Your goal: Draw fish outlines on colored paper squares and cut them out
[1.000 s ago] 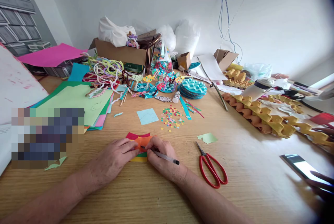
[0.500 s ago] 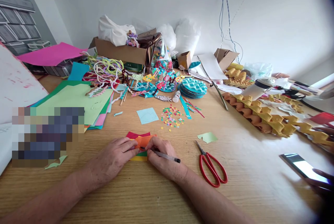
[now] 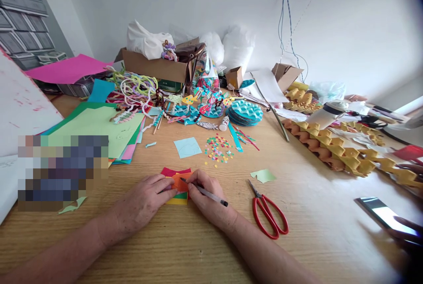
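Pen (image 3: 209,195), shifted upward, is pinched by the right fingers (image 3: 199,179) beside the left fingers (image 3: 163,183) pressing orange paper (image 3: 179,184), which might slip under uneven pressure

Pen (image 3: 211,195) — tip farther up the orange paper (image 3: 178,184), right hand (image 3: 207,193) slightly forward

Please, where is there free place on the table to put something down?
Bare table lies between the red scissors and the phone, and between both forearms. Crowded: the wall side, from the coloured sheets to the egg cartons.
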The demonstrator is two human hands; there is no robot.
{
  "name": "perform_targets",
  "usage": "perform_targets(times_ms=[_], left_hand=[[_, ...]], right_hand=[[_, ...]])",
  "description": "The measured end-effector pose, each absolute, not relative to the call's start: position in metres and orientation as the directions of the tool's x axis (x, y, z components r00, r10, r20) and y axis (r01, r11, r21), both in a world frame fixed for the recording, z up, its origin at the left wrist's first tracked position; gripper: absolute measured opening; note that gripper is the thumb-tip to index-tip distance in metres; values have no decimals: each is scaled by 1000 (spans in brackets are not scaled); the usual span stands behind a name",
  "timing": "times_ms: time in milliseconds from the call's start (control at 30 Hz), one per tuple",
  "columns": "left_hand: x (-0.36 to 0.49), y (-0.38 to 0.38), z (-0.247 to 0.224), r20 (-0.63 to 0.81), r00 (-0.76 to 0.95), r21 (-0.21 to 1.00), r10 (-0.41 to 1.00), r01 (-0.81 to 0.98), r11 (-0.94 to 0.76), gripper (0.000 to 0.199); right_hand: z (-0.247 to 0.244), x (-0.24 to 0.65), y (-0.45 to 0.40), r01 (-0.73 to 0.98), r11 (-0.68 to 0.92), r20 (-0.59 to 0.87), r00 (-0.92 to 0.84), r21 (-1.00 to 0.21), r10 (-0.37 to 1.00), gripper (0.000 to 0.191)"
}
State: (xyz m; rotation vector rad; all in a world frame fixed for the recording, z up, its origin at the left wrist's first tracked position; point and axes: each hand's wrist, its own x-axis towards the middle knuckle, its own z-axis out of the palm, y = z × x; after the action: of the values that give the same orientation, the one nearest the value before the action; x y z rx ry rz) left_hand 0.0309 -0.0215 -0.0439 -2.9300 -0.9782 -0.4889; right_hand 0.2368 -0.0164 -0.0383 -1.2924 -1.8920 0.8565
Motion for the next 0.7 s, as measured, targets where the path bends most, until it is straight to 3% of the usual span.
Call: perform_targets(times_ms=[700], left_hand=[[31, -22, -43, 341, 750, 87, 567, 575, -814, 41]], right_hand=[[-36, 236, -17, 506, 324, 177, -317, -800, 932, 12]])
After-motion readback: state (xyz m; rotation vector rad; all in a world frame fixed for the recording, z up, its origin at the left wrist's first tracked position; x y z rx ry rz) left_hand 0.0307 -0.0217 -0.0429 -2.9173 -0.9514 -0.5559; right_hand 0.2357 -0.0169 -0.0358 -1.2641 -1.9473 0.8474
